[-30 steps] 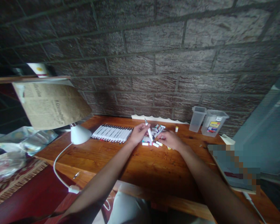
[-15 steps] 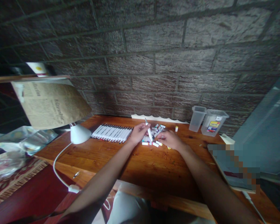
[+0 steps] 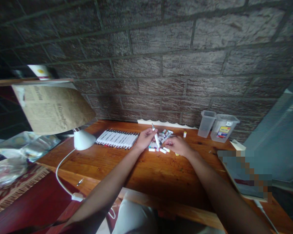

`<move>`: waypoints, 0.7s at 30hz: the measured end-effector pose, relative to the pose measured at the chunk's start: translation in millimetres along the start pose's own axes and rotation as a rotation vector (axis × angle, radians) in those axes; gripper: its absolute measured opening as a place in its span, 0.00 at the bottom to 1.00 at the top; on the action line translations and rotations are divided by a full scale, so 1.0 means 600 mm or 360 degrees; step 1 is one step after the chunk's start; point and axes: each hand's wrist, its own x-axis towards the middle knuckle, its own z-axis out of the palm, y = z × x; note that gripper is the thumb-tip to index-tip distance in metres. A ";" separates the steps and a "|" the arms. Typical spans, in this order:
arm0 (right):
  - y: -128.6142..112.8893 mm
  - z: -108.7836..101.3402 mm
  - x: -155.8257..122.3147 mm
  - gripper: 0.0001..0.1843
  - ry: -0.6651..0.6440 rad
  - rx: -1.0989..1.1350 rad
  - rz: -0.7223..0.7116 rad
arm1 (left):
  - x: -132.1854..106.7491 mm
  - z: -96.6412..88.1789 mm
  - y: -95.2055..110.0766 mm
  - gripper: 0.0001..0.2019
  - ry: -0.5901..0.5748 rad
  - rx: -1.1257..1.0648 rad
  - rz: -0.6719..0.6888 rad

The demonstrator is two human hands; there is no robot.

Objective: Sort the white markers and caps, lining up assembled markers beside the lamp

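My left hand [image 3: 144, 139] is closed around a white marker [image 3: 155, 136] that stands tilted with its bare tip pointing up. My right hand [image 3: 177, 145] rests on the wooden desk [image 3: 127, 169] with its fingers curled over a loose pile of small marker caps [image 3: 162, 140]; I cannot make out whether they hold one. To the left of my left hand lies a neat row of several white markers [image 3: 117, 139], side by side.
Two clear plastic containers [image 3: 217, 127] stand at the back right by the brick wall. A white lamp base [image 3: 83, 139] with its cable sits at the left under a paper shade [image 3: 53, 109]. A flat book [image 3: 246, 175] lies at the right edge. One yellow cap [image 3: 185, 134] lies apart.
My right hand has shifted slightly among the caps. My left hand and its marker have stayed where they were.
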 end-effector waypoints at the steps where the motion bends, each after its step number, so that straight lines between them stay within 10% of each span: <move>1: 0.000 0.000 0.000 0.09 0.0001 0.0002 -0.0004 | 0.000 0.000 -0.001 0.21 -0.0002 0.0000 -0.0002; 21: 0.000 0.006 -0.001 0.08 0.0024 -0.0009 0.0001 | -0.001 0.003 0.000 0.21 -0.0007 -0.0043 -0.0045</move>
